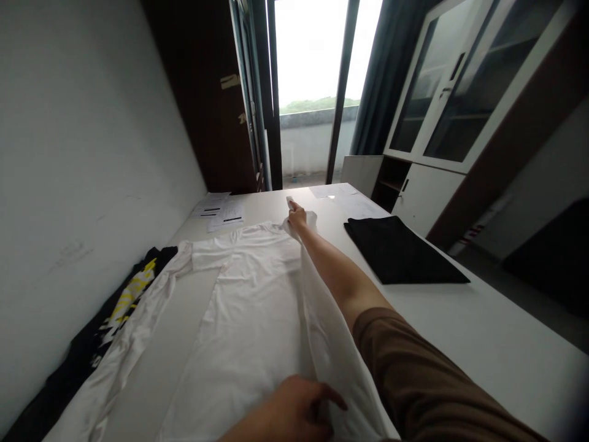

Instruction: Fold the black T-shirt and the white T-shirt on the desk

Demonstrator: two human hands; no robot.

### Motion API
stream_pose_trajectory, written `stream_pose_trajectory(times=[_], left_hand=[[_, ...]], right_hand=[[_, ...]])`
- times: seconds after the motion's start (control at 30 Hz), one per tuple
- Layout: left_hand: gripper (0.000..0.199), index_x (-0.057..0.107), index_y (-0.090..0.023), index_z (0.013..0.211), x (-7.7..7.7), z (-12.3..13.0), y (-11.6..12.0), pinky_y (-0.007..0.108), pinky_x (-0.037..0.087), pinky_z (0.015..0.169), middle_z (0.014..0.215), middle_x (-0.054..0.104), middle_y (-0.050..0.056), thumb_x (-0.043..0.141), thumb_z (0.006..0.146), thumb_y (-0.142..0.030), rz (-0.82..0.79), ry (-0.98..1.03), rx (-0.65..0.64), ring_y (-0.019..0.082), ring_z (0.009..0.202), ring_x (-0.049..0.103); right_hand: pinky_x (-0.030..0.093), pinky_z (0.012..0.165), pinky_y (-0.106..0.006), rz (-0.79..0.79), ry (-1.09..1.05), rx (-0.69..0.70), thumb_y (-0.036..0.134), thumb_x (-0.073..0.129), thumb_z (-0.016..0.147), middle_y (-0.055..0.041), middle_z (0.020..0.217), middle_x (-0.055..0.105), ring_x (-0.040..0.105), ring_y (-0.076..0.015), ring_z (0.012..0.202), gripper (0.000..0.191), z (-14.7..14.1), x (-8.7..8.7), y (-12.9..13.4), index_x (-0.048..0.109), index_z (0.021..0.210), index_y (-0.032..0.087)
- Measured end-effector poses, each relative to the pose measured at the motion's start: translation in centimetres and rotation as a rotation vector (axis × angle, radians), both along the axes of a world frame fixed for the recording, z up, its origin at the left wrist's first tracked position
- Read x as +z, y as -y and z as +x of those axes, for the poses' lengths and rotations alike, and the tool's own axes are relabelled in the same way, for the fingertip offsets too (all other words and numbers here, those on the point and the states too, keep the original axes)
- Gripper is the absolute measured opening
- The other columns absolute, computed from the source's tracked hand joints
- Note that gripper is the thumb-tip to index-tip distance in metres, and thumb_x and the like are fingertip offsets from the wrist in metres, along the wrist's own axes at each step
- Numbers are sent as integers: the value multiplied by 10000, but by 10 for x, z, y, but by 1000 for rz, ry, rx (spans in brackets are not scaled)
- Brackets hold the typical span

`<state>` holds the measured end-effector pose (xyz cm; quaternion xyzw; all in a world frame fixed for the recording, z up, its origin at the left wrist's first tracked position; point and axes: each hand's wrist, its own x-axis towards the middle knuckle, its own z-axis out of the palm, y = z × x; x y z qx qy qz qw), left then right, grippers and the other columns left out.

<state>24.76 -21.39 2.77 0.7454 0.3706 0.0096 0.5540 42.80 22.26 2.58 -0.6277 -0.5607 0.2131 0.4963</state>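
Observation:
A white shirt [257,307] lies spread on the white table, with slight wrinkles and its left sleeve stretched toward the wall. Its right edge is lifted and folded up along my right forearm. My right hand [297,217] reaches to the far end of the shirt, its fingers closed on the fabric near the collar or shoulder. At the bottom of the view, my left hand [299,408] is over the near part of the shirt, index finger extended and the others curled, by the raised edge; whether it pinches fabric is hidden.
Folded black cloth [400,250] lies on the table [497,331] to the right. A black garment with yellow print [133,291] sits along the left wall. Papers [225,215] are at the far left, more [354,199] at the far right.

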Motion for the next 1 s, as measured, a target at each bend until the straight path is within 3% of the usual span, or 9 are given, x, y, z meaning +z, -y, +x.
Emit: stream_pose_trajectory(times=[0.1,0.23,0.37,0.5,0.63,0.7,0.83,1.0], left_hand=[[468,769,-311,1183,-9,-12,-1,198,388,608,787,641,-28,675,739,-198,1,9,-18,118,675,529],[325,803,-236,1092,-18,-23,-7,199,412,623,829,715,-2,617,826,-247,-63,51,-92,127,699,587],[353,761,-220,1195,-24,-29,-14,202,446,649,710,691,-10,553,915,-272,-114,83,-21,124,646,605],[339,733,-198,1211,-26,-34,-18,215,483,696,633,655,-26,560,926,-261,-149,122,15,134,647,635],[309,742,-195,1158,-26,-34,-17,212,485,672,634,661,-24,558,920,-265,-124,92,32,143,656,653],[295,749,-189,1120,-26,-35,-17,203,470,645,662,677,-12,553,911,-261,-110,58,20,144,667,652],[330,733,-176,1152,-28,-39,-18,196,434,553,667,665,-10,551,896,-277,-191,16,-12,125,560,590],[345,733,-184,1159,-26,-37,-19,194,406,488,592,590,-36,550,905,-329,-243,28,-38,115,483,534]], right_hand=[[426,1114,-344,-15,60,-16,115,441,904,-66,1371,653,606,-189,1250,589,-37,-12,-8,553,1476,197],[435,1099,-349,-70,168,31,148,432,944,-60,1344,669,623,-206,1219,583,-76,-25,-6,508,1516,230],[445,1073,-333,-142,291,74,177,448,964,-57,1323,679,625,-217,1203,555,-100,-38,3,507,1511,253],[460,1048,-353,-202,358,63,139,441,962,-82,1326,673,626,-232,1182,539,-108,-46,9,524,1486,230],[434,1080,-319,8,334,-32,106,374,989,-68,1510,529,580,-200,1247,582,-110,-42,4,420,1558,218],[423,1081,-305,44,352,33,111,405,996,-63,1501,539,579,-188,1237,564,-110,-39,1,429,1550,213],[485,972,-280,-155,437,289,238,559,990,-56,1315,678,671,-172,1021,469,-110,-44,5,540,1458,218],[492,942,-322,-156,623,311,337,559,988,-88,1234,698,662,-233,1074,287,-118,-67,34,681,1221,223]])
